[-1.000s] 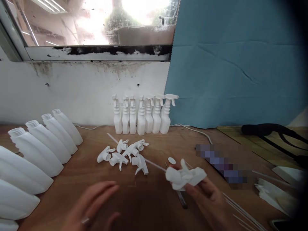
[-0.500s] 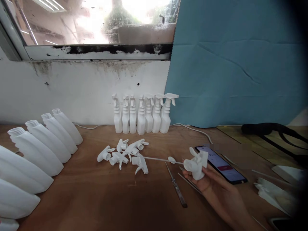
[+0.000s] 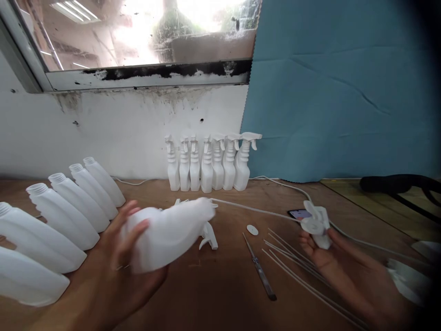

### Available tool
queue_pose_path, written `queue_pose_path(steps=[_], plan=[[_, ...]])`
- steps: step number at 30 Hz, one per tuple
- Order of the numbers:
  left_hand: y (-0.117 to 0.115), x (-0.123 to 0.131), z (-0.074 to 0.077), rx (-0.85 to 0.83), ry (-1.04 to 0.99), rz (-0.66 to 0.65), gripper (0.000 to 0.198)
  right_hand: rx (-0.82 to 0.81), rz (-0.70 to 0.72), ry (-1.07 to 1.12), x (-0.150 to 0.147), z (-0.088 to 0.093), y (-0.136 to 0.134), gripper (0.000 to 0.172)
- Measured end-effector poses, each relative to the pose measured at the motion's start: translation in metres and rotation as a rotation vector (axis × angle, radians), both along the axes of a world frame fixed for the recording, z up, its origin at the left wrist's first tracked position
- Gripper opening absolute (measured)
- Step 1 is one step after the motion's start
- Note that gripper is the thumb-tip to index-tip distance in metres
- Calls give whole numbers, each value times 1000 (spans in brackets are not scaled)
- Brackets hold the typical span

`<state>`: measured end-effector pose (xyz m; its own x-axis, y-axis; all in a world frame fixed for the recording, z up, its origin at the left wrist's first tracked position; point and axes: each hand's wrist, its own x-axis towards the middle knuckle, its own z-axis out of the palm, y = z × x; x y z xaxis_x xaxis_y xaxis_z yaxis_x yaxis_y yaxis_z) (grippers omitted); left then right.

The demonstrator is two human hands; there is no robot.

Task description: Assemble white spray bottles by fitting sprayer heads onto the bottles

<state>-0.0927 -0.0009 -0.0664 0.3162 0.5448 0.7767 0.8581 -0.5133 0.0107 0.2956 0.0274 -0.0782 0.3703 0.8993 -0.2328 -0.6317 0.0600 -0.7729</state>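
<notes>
My left hand [image 3: 127, 262] is wrapped round a white plastic bottle [image 3: 165, 234], which lies tipped over with its neck to the right and is blurred by motion. On the right, my right hand [image 3: 330, 262] grips a white trigger sprayer head [image 3: 315, 223]. From that head a thin dip tube [image 3: 251, 208] runs left to just by the bottle's mouth; whether its tip is inside cannot be made out. Behind and below the bottle, loose sprayer heads [image 3: 209, 236] lie on the table, mostly hidden.
Open white bottles [image 3: 64, 211] stand in a row at left. Several bottles with sprayers [image 3: 206, 170] line the wall. A small white disc [image 3: 252, 230], a slim pointed tool [image 3: 261, 273], loose tubes [image 3: 292, 262] and a partly covered phone [image 3: 296, 214] lie on the wooden table.
My left hand has come into view with a bottle from the left. My right hand has moved right with the sprayer head, and now partly covers the phone.
</notes>
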Motion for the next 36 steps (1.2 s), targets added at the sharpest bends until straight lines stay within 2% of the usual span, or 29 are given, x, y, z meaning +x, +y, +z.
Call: queue_pose_path(steps=[2, 5, 10, 20, 27, 32, 36], plan=[[13, 8, -3, -51, 52, -13, 69, 10, -35, 0, 3, 2, -1, 13], [29, 11, -17, -98, 157, -32, 70, 39, -55, 18, 5, 3, -1, 15], [29, -5, -40, -89, 190, -35, 70, 97, -79, 7, 9, 2, 1, 7], [27, -9, -41, -56, 176, -32, 72, 90, -4, -90, 8, -3, 0, 12], [28, -9, -41, -48, 184, -67, 72, 131, -33, -95, 8, -5, 0, 13], [20, 3, -46, -66, 227, -161, 70, 101, 73, -300, -10, -16, -10, 27], [10, 19, -51, -69, 251, -251, 65, 46, 292, -493, -34, -26, -24, 44]])
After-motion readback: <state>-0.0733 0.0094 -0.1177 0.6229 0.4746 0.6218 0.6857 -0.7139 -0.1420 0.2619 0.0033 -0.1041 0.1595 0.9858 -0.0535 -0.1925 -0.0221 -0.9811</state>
